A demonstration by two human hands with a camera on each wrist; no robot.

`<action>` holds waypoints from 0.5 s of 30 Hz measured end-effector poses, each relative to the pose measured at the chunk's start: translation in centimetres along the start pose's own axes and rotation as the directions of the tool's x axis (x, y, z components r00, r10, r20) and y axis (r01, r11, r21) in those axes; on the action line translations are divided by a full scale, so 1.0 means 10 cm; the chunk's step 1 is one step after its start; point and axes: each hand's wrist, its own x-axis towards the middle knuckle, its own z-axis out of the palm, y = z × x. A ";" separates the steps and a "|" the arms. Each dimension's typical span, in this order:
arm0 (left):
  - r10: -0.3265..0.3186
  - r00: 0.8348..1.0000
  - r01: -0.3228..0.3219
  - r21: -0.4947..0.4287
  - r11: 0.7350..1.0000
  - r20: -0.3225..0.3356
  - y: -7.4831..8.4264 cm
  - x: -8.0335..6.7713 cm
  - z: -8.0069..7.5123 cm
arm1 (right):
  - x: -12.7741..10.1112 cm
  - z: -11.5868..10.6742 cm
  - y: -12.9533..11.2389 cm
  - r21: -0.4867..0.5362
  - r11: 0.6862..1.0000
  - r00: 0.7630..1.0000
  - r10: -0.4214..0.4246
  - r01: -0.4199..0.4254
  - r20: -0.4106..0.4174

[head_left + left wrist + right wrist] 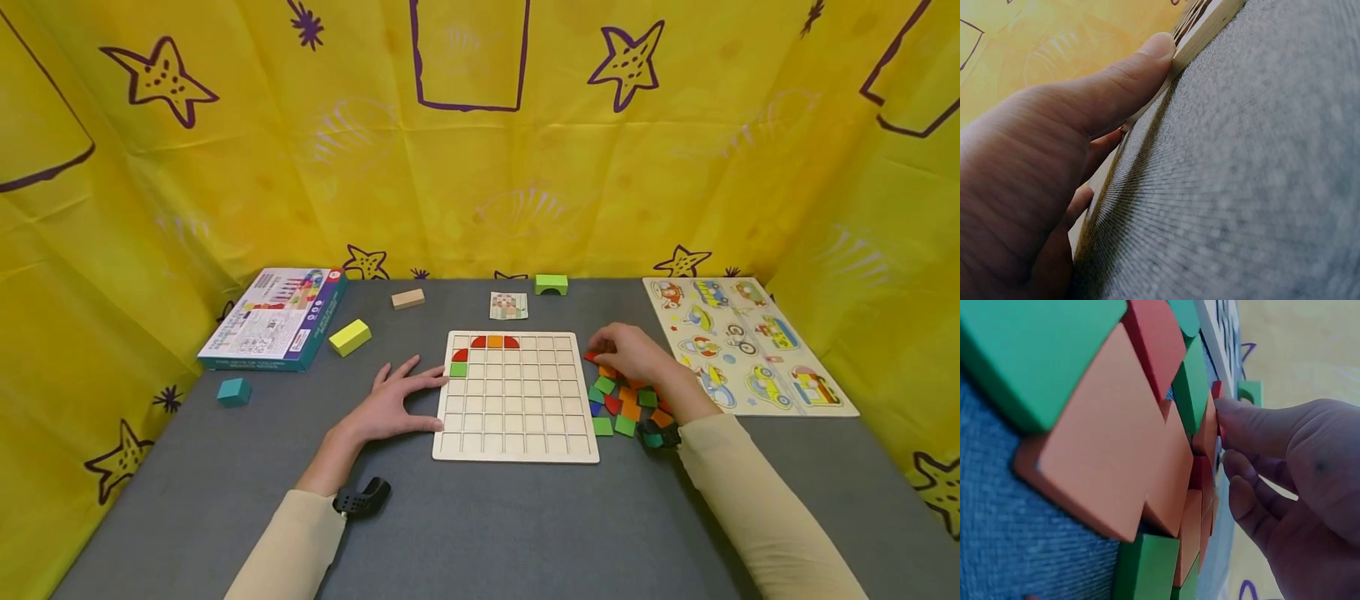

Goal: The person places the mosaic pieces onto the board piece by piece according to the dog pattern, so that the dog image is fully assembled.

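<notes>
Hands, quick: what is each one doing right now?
Left hand: open, fingers flat against the left edge of the wooden grid board.
Right hand: pinching a red piece at the pile of coloured tiles.

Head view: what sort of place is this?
Probably a staged tabletop play corner: a grey table walled by a yellow starfish-print sheet, set with a wooden grid board, loose coloured tiles and a vehicle peg puzzle.

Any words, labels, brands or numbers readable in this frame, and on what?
None can be read.
Box: print on its lid, too small to read.
Small card behind the grid board: coloured pattern only, no legible text.
Vehicle puzzle board: pictures, no readable words.
Wrist views: no text.
</notes>
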 end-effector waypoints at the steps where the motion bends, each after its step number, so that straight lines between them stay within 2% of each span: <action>1: 0.000 1.000 0.000 0.001 1.000 -0.002 0.00 0.00 0.00 | 0.01 0.00 -0.01 -0.013 1.000 1.000 -0.008 0.008 0.008; 8: 0.000 1.000 0.000 -0.007 1.000 -0.004 0.02 0.00 -0.01 | 0.05 -0.02 -0.07 -0.101 0.990 0.994 -0.093 0.099 0.062; 11: -0.002 1.000 0.002 -0.005 1.000 0.000 0.02 0.00 -0.01 | 0.05 -0.04 -0.08 -0.084 0.991 0.994 -0.100 0.104 0.050; 15: -0.005 1.000 0.005 -0.004 1.000 0.002 0.03 -0.01 -0.02 | 0.05 -0.08 -0.12 0.012 0.998 0.998 -0.056 0.056 -0.011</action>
